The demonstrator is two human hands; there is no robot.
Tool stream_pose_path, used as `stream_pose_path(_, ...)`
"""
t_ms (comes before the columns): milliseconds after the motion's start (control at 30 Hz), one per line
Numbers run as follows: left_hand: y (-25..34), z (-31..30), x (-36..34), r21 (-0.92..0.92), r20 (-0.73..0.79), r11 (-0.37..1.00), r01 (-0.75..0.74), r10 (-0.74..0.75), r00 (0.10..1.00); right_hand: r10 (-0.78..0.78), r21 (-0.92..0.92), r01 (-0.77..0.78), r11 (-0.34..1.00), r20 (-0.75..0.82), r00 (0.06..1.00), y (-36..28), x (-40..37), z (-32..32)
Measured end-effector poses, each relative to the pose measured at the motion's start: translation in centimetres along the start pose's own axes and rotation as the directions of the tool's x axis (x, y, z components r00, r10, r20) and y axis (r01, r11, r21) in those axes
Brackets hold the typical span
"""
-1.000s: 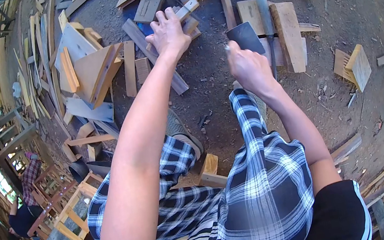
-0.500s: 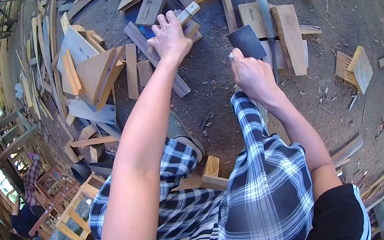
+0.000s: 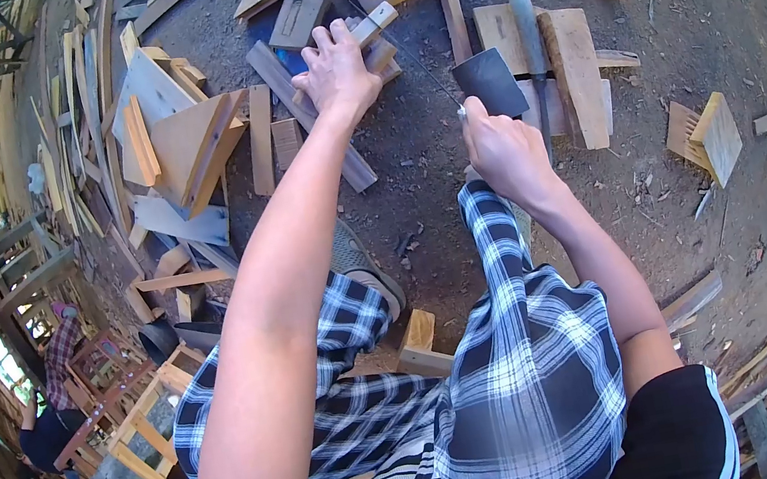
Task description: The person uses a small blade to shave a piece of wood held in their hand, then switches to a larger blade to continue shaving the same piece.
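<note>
My left hand (image 3: 340,72) presses down with bent fingers over a small pale wooden piece (image 3: 374,25) that has a dark line across it. Beneath that lie a brown block (image 3: 380,55) and a long grey-brown strip (image 3: 353,165). Closed in a fist, my right hand (image 3: 508,146) grips a thin dark rod (image 3: 430,75) with a pale bit at the knuckles; the rod slants up toward the wood by my left fingers, and its held end is hidden. Right above that fist is a dark square plate (image 3: 490,85). A long-handled tool (image 3: 528,33) lies beside it.
Thick boards (image 3: 576,75) lie right of the plate. Slotted plane-like blocks (image 3: 299,18) sit at the top. Stacked offcuts (image 3: 186,151) fill the left, and a notched piece (image 3: 706,135) lies far right. Another person (image 3: 51,407) is at the far left, beside wooden frames.
The thin rod shows as a longer line, reaching farther up past the wood by my left hand. Both hands stay nearly in place; the whole view shifts slightly.
</note>
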State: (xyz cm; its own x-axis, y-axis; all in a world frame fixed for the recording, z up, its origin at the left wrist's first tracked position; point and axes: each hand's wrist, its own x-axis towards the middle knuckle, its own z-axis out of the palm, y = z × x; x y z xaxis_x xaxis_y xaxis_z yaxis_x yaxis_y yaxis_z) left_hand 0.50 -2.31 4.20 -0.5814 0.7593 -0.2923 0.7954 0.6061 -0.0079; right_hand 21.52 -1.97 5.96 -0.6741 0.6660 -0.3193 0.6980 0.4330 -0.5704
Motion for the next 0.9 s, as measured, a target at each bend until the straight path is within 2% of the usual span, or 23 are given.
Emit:
stream_pose_path(67,0.2,-0.3,0.0,-0.015,-0.006,1.000,-0.015,0.015,1.000,0.030,-0.034,-0.030,0.999,0.015,0.999,0.1,0.1,-0.4)
stream_pose_path(200,0.3,-0.3,0.2,-0.034,-0.014,0.999,0.001,-0.001,1.000,-0.106,-0.026,0.103,0.994,-0.143,0.984,-1.1,7.5,1.3)
stream_pose_path(267,0.0,-0.3,0.1,-0.029,0.016,1.000,0.012,-0.012,1.000,-0.105,-0.014,0.104,0.995,-0.146,0.984,-1.6,9.1,1.3)
stream_pose_path(400,-0.1,-0.3,0.2,0.000,0.010,1.000,0.005,-0.005,1.000,-0.082,0.012,0.085,0.996,-0.136,0.987,-1.0,6.3,1.3)
stream_pose_path(567,-0.2,0.0,-0.1,-0.012,-0.003,1.000,-0.011,0.011,1.000,0.024,-0.014,-0.023,1.000,0.017,1.000,0.2,-0.3,-0.2)
stream_pose_path(600,-0.1,0.0,0.0,-0.015,-0.017,1.000,-0.020,0.019,1.000,0.032,-0.016,-0.032,0.999,0.009,0.999,0.3,-0.1,-0.1)
stream_pose_path(667,0.3,-0.1,0.0,-0.024,-0.015,1.000,-0.014,0.014,1.000,-0.051,-0.017,0.050,0.999,-0.076,0.996,0.0,2.4,0.4)
stream_pose_path(767,0.4,-0.5,0.1,-0.026,0.024,0.999,0.026,-0.025,0.999,-0.101,-0.006,0.101,0.995,-0.149,0.984,-1.4,8.5,1.4)
stream_pose_path(900,0.1,-0.1,0.2,-0.014,0.017,1.000,0.000,0.000,1.000,-0.085,0.004,0.086,0.996,-0.148,0.985,-1.4,8.6,1.5)
